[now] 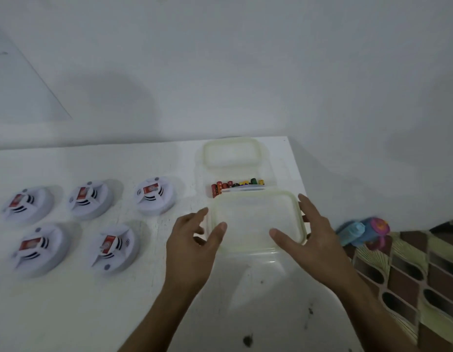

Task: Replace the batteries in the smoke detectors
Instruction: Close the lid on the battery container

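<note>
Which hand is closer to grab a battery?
Probably the right hand: it sits beside the clear container, reaching further back toward the batteries. The left hand is nearer the smoke detectors.

There is one view only, from the wide-angle camera on my head, looking forward and down over the white worktop [93, 313] from close above its near edge. My left hand [192, 247] and right hand [309, 237] reach in from the bottom of the picture, close to the lens. The pale wall [220, 59] fills the upper half, and straight lines bend toward the edges.
</note>
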Demonstrator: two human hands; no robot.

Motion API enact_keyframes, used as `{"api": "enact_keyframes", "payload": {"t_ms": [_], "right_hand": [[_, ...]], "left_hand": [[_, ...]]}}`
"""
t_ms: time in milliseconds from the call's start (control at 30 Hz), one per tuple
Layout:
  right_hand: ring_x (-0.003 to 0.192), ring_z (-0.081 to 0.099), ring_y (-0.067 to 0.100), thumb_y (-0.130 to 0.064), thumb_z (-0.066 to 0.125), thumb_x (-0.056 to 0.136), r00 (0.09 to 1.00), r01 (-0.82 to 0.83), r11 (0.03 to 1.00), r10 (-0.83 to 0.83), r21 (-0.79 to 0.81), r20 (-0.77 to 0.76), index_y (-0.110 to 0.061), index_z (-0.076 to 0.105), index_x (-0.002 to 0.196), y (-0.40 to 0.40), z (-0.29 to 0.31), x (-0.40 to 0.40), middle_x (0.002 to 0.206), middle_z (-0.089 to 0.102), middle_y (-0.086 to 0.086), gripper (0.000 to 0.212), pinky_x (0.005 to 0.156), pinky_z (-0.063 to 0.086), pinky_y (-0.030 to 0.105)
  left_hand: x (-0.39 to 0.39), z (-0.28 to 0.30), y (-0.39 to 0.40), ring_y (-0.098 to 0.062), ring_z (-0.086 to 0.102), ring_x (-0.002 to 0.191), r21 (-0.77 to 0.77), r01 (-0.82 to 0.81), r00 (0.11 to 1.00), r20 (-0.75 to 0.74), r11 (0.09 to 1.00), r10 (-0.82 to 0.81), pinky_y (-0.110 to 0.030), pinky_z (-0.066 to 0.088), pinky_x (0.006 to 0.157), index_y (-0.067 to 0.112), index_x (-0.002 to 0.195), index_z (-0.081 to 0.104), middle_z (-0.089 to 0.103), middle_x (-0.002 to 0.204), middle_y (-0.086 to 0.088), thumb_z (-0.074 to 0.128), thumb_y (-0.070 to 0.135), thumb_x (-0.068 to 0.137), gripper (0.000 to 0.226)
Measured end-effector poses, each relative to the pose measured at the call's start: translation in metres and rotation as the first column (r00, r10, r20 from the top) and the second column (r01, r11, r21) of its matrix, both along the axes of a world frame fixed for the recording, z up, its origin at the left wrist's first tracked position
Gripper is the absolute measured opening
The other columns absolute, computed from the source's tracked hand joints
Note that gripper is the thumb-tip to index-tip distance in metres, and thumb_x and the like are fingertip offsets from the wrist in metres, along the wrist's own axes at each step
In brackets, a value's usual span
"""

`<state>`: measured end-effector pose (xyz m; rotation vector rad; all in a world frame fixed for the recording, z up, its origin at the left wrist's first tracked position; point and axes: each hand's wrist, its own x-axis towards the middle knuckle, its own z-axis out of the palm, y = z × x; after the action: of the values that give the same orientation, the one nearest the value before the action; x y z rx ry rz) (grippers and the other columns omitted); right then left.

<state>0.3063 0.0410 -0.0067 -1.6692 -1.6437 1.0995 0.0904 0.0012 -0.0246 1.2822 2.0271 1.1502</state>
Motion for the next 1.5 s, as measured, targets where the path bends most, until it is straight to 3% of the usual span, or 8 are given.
{"api": "enact_keyframes", "payload": {"t_ms": [433, 733, 833, 1000, 1100, 1233, 1433, 1500], "right_hand": [[0.125, 0.033, 0.006, -0.055, 0.066, 0.082, 0.994, -0.082, 0.997, 0.080, -0.015, -0.080, -0.040, 0.015, 0.152, 0.003, -0.023, -0.002, 0.147, 0.033, -0.005, 0.088, 0.103, 0.029, 0.024], [0.126, 0.024, -0.011, -0.042, 0.069, 0.086, 0.990, -0.054, 0.994, 0.065, 0.093, -0.127, -0.034, 0.012, 0.154, -0.031, -0.027, -0.008, 0.139, 0.024, -0.029, 0.089, 0.102, 0.022, 0.013], [0.129, 0.020, -0.011, -0.044, 0.066, 0.087, 0.987, -0.105, 0.989, 0.116, 0.100, -0.113, -0.035, 0.009, 0.154, -0.036, -0.029, -0.004, 0.142, 0.021, -0.029, 0.089, 0.104, 0.019, 0.013], [0.127, 0.023, -0.006, -0.058, 0.057, 0.082, 0.983, -0.108, 0.990, 0.120, 0.090, -0.137, -0.044, 0.003, 0.152, -0.026, -0.030, -0.004, 0.138, 0.022, -0.026, 0.089, 0.105, 0.021, 0.021], [0.131, 0.021, -0.011, -0.063, 0.053, 0.077, 0.978, -0.116, 0.988, 0.132, 0.105, -0.158, -0.043, 0.002, 0.152, -0.029, -0.034, -0.005, 0.144, 0.018, -0.029, 0.092, 0.109, 0.019, 0.018], [0.114, 0.011, -0.042, -0.051, 0.062, 0.077, 0.966, -0.126, 0.982, 0.153, 0.138, -0.210, -0.037, 0.002, 0.151, -0.034, -0.038, -0.008, 0.142, 0.010, -0.041, 0.097, 0.089, 0.017, -0.012], [0.109, 0.015, -0.044, -0.033, 0.081, 0.070, 0.958, -0.148, 0.980, 0.175, 0.134, -0.225, -0.033, 0.001, 0.150, -0.037, -0.041, -0.007, 0.127, 0.012, -0.054, 0.113, 0.083, 0.022, -0.013], [0.113, 0.014, -0.043, -0.029, 0.081, 0.071, 0.951, -0.179, 0.976, 0.203, 0.121, -0.231, -0.037, -0.002, 0.147, -0.037, -0.043, -0.004, 0.121, 0.011, -0.065, 0.113, 0.085, 0.023, -0.012]], "left_hand": [[0.010, -0.011, -0.004, -0.002, 0.058, 0.094, -0.051, -0.016, 0.995, 0.093, 0.999, 0.020, -0.002, 0.039, 0.063, 0.031, 0.143, 0.041, 0.054, 0.123, 0.011, 0.056, 0.042, 0.094, 0.053], [0.010, -0.013, -0.031, -0.006, 0.066, 0.096, -0.045, -0.021, 0.995, 0.095, 0.999, 0.025, -0.006, 0.043, 0.067, 0.033, 0.139, 0.047, 0.061, 0.123, 0.012, 0.055, 0.038, 0.095, 0.046], [0.008, -0.014, -0.043, -0.005, 0.059, 0.113, -0.067, 0.021, 0.995, 0.099, 0.998, -0.014, -0.009, 0.044, 0.087, 0.033, 0.143, 0.042, 0.056, 0.136, 0.011, 0.050, 0.040, 0.096, 0.048], [0.017, -0.005, -0.037, -0.003, 0.033, 0.136, -0.105, 0.114, 0.990, 0.090, 0.988, -0.105, -0.019, 0.025, 0.103, 0.038, 0.151, 0.020, 0.033, 0.151, 0.018, 0.047, 0.048, 0.096, 0.063], [0.022, -0.003, -0.034, 0.010, 0.027, 0.121, -0.088, 0.143, 0.985, 0.115, 0.986, -0.133, -0.014, 0.023, 0.098, 0.038, 0.153, 0.009, 0.027, 0.136, 0.030, 0.050, 0.047, 0.095, 0.072], [0.027, -0.005, -0.034, 0.012, 0.024, 0.119, -0.068, 0.161, 0.973, 0.180, 0.985, -0.147, -0.015, 0.023, 0.099, 0.038, 0.153, -0.003, 0.022, 0.132, 0.033, 0.064, 0.051, 0.085, 0.096], [0.016, -0.019, -0.033, 0.011, 0.038, 0.126, -0.068, 0.253, 0.945, 0.229, 0.965, -0.232, -0.020, 0.035, 0.100, 0.045, 0.149, -0.012, 0.036, 0.136, 0.038, 0.087, 0.056, 0.055, 0.137], [0.010, -0.021, -0.033, 0.020, 0.036, 0.124, -0.073, 0.302, 0.932, 0.235, 0.951, -0.278, -0.010, 0.037, 0.096, 0.046, 0.148, -0.015, 0.034, 0.138, 0.039, 0.092, 0.049, 0.052, 0.144]]}}
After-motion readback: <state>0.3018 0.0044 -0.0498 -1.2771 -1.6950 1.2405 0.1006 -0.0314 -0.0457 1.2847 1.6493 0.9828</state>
